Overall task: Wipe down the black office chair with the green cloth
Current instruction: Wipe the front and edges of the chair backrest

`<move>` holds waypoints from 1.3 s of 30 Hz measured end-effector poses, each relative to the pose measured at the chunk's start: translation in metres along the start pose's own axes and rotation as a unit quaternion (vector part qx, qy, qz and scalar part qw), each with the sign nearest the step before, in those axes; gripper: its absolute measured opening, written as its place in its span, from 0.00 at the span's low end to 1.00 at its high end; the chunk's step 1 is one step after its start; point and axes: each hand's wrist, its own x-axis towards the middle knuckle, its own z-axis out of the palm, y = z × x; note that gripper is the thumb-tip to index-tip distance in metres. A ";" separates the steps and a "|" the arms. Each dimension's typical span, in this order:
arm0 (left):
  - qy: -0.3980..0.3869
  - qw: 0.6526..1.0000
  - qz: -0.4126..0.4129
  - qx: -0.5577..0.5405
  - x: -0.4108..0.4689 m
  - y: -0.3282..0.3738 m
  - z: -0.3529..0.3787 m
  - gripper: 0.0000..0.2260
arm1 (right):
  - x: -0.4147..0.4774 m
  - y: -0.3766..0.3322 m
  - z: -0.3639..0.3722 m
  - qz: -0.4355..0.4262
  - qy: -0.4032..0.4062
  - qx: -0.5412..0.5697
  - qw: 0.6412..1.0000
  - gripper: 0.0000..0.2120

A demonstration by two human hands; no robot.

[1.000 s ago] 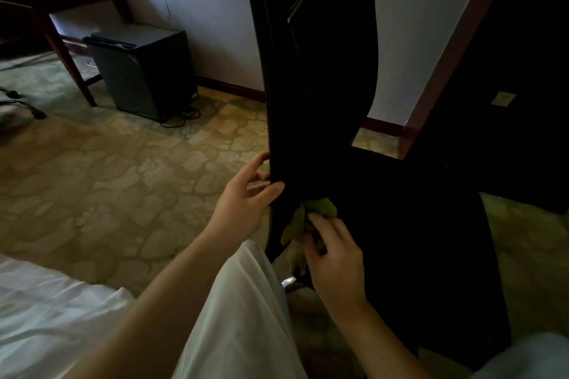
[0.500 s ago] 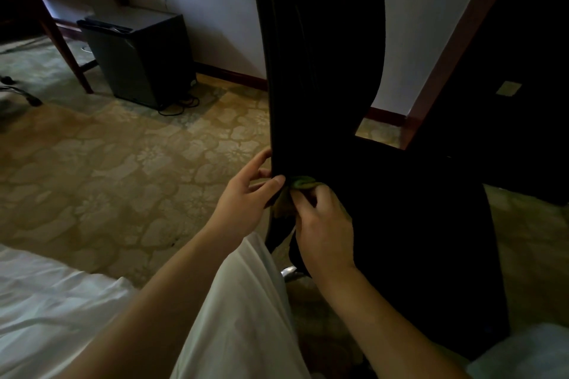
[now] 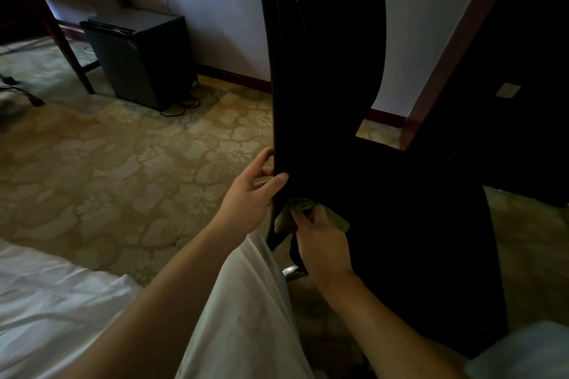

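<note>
I'm gripping the black office chair [image 3: 323, 71] backrest's near edge with my left hand [image 3: 246, 194], while my right hand [image 3: 320, 240], just beside it, is pinching the green cloth [image 3: 303, 204] against the chair. Patterned carpet [image 3: 123, 163] is lying left of the chair, a dark cabinet [image 3: 141, 55] beyond.

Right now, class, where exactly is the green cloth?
In the head view, low and centre, the green cloth is bunched in the right hand against the black chair's lower backrest edge, just below the left hand.

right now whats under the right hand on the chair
The green cloth is bunched under the right hand, pressed against the black chair. Most of the cloth and the chair surface beneath are hidden.
</note>
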 end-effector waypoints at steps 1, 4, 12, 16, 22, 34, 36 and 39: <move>-0.004 1.000 0.000 -0.006 0.000 0.001 0.000 0.20 | -0.002 -0.001 0.006 -0.005 -0.041 -0.002 0.999 0.26; -0.010 1.000 -0.004 -0.020 -0.002 0.001 -0.001 0.20 | -0.011 0.005 0.016 -0.022 -0.103 -0.010 0.994 0.24; -0.013 0.999 -0.010 -0.045 -0.002 -0.001 0.000 0.20 | -0.034 0.006 -0.022 0.082 0.153 0.221 0.960 0.21; -0.019 0.999 -0.013 -0.049 -0.002 -0.003 -0.003 0.20 | -0.009 -0.007 -0.018 0.081 0.163 0.217 0.959 0.21; -0.014 0.999 -0.019 -0.028 -0.001 -0.005 -0.003 0.25 | -0.001 -0.013 -0.005 0.093 0.090 0.174 0.976 0.18; -0.017 0.997 -0.020 -0.069 -0.003 -0.004 -0.002 0.22 | -0.032 -0.005 0.005 0.186 -0.064 0.216 0.956 0.16; -0.015 0.997 -0.016 -0.076 -0.003 -0.004 -0.002 0.20 | -0.042 0.000 -0.005 0.181 -0.008 0.243 0.953 0.14; 0.000 0.996 -0.014 -0.086 -0.004 -0.004 0.001 0.19 | -0.048 0.006 -0.021 0.154 0.087 0.290 0.941 0.13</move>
